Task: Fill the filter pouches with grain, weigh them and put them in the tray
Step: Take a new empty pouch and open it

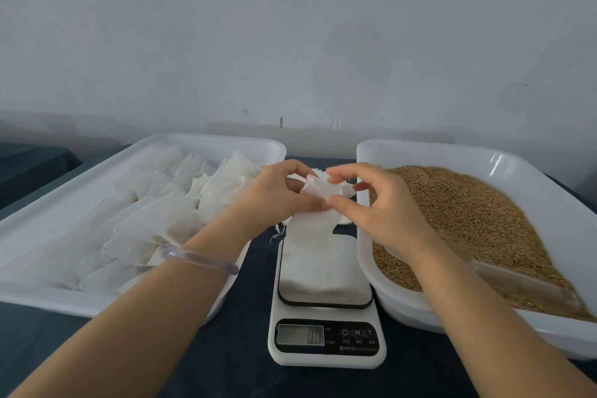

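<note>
Pouch (318,203), thin white crinkled mesh, pinched by left hand (277,194) and right hand (374,203).

Pale, faintly stained wall (290,35) behind a dark blue tabletop (239,333).

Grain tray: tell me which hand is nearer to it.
Right. The right hand is at the grain tray's left wall, pinching the filter pouch. The left hand pinches the same pouch from the other side, farther left, beside the pouch tray.
</note>
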`<action>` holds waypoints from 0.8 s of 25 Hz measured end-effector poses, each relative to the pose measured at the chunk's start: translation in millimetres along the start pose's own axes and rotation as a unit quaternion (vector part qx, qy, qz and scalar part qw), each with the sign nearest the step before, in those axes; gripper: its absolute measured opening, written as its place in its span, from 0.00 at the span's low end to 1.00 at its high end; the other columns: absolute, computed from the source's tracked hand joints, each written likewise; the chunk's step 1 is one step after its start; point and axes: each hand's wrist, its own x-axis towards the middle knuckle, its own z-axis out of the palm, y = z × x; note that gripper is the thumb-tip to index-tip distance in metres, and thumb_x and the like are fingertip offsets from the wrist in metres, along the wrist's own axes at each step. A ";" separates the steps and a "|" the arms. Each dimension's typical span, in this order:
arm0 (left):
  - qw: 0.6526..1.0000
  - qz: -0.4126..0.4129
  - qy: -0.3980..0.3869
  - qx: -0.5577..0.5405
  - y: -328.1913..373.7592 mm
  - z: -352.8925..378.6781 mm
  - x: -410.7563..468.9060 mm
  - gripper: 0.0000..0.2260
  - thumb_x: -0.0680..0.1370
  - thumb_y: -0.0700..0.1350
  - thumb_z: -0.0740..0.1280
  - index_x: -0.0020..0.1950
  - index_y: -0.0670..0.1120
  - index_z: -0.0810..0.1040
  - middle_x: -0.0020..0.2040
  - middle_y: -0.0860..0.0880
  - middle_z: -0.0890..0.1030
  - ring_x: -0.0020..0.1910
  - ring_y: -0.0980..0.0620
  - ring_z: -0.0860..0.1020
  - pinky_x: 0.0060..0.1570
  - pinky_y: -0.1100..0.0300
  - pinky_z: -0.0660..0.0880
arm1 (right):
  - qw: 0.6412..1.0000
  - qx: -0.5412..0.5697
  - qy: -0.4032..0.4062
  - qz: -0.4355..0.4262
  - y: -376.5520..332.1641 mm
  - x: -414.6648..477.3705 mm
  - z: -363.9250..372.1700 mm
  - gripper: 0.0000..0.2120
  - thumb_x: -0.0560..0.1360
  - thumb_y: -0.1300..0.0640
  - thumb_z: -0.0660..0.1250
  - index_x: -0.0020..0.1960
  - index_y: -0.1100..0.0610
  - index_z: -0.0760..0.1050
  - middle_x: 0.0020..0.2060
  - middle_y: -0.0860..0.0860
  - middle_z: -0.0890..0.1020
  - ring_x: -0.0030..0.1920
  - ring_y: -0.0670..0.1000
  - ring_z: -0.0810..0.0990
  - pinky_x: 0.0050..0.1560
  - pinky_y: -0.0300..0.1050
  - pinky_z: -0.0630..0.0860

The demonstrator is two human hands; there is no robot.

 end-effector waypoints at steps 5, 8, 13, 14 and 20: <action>0.999 -0.013 -0.048 0.015 -1.0 -1.5 -1.6 0.16 0.70 0.36 0.74 0.54 0.46 0.74 0.23 0.58 0.75 0.23 0.61 0.72 0.26 0.71 0.68 | 0.999 -0.025 -0.026 0.011 -0.3 -2.2 -2.5 0.12 0.64 0.37 0.70 0.37 0.45 0.80 0.45 0.39 0.80 0.54 0.38 0.73 0.54 0.30 0.65; 0.995 -0.023 -0.102 0.008 0.0 -2.0 -3.9 0.17 0.70 0.36 0.75 0.54 0.47 0.74 0.28 0.56 0.79 0.29 0.58 0.76 0.32 0.67 0.73 | 0.992 0.033 -0.052 0.108 0.5 -0.1 -1.7 0.19 0.76 0.41 0.62 0.38 0.52 0.83 0.40 0.46 0.84 0.45 0.44 0.80 0.51 0.43 0.71; 0.968 -0.078 -0.234 -0.050 2.8 -0.1 -6.4 0.11 0.72 0.35 0.70 0.53 0.45 0.78 0.44 0.48 0.81 0.44 0.50 0.79 0.47 0.56 0.77 | 0.992 0.049 -0.059 0.102 -2.4 -1.3 -8.3 0.05 0.67 0.51 0.74 0.39 0.52 0.84 0.40 0.58 0.83 0.43 0.61 0.78 0.49 0.58 0.74; 0.963 -0.083 -0.250 -0.058 2.6 -0.1 -6.7 0.08 0.73 0.36 0.70 0.50 0.44 0.79 0.43 0.49 0.81 0.43 0.52 0.80 0.45 0.60 0.77 | 0.990 0.060 -0.075 0.100 -3.1 -1.5 -10.3 0.03 0.67 0.55 0.74 0.40 0.50 0.84 0.40 0.55 0.84 0.43 0.57 0.79 0.49 0.57 0.74; 0.954 -0.093 -0.281 -0.047 0.4 -2.2 -8.9 0.02 0.74 0.39 0.68 0.45 0.44 0.79 0.40 0.46 0.83 0.39 0.49 0.82 0.39 0.58 0.79 | 0.977 0.038 -0.181 0.104 -5.5 -3.2 -10.3 0.10 0.71 0.66 0.68 0.45 0.54 0.84 0.39 0.46 0.84 0.43 0.56 0.80 0.52 0.54 0.76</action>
